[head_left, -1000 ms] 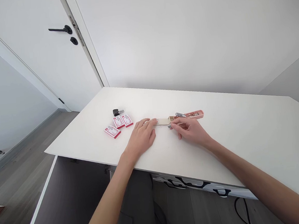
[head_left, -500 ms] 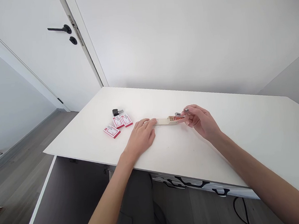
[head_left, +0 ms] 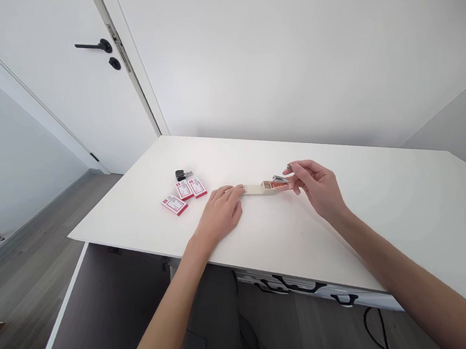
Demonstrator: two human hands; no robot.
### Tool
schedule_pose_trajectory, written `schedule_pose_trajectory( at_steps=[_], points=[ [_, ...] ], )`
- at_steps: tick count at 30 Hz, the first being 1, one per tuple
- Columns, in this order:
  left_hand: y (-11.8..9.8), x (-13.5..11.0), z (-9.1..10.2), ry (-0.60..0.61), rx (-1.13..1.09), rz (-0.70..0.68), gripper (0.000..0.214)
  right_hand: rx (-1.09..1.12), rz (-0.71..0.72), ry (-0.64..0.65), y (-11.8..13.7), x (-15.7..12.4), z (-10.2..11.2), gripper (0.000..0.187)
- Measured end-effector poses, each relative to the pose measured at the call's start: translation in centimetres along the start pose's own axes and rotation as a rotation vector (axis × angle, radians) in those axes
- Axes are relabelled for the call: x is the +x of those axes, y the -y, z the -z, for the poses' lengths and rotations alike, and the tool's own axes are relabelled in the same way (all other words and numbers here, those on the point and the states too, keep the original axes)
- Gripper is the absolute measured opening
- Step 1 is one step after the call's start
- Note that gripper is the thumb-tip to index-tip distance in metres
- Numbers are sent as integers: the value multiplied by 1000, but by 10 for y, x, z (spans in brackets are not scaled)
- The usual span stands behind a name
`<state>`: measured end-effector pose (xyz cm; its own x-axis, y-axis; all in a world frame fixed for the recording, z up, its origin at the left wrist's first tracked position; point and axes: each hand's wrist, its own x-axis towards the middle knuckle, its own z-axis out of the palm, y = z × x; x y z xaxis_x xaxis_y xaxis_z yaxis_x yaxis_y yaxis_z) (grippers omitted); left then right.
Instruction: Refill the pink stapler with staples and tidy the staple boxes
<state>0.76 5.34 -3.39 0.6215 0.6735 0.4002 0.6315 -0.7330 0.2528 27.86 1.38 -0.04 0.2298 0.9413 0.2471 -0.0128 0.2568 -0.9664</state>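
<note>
Stapler w/ cream plastic base & pink arm point(head_left: 255, 189) is laid open near frame ctr., pink part mostly hidden by fingers. Its L end is covered by the L hand point(head_left: 222, 205), fingers laid flat & close together; whether the end is gripped or only pressed can't be told. In the R hand point(head_left: 313, 187), just R of ctr., a small grey metal strip point(head_left: 289, 166) is pinched btwn thumb & fingertip; prob. staples, too small to be sure. Slim silver metal magazine point(head_left: 280, 179) is seen tilted up just beside those fingers.

For good handling, base is best pinned flat so the stapler isn't skewed; strip is best pinched lightly along its sides, not bent, since it'd prob. snap; magazine shouldn't be knocked, & fingers should be kept off its edges.

L of ctr., three white-and-red cardboard boxes point(head_left: 185, 190) are grouped on the white tabletop point(head_left: 235, 153), w/ a small black-and-silver tool point(head_left: 181, 175) just above them in frame.
</note>
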Motion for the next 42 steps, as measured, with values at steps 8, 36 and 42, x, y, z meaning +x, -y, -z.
schedule_pose_trajectory(
  at_steps=[8,36,42],
  points=[
    [0,0,0,-11,3,-11,35,-21,29,-19,-5,2,2,23],
    [0,-1,0,-12,-6,-4,37,-828,511,34,-13,-10,-1,43],
    [-1,0,0,1,-15,12,37,-1211,362,256,-21,-9,5,50]
  ],
)
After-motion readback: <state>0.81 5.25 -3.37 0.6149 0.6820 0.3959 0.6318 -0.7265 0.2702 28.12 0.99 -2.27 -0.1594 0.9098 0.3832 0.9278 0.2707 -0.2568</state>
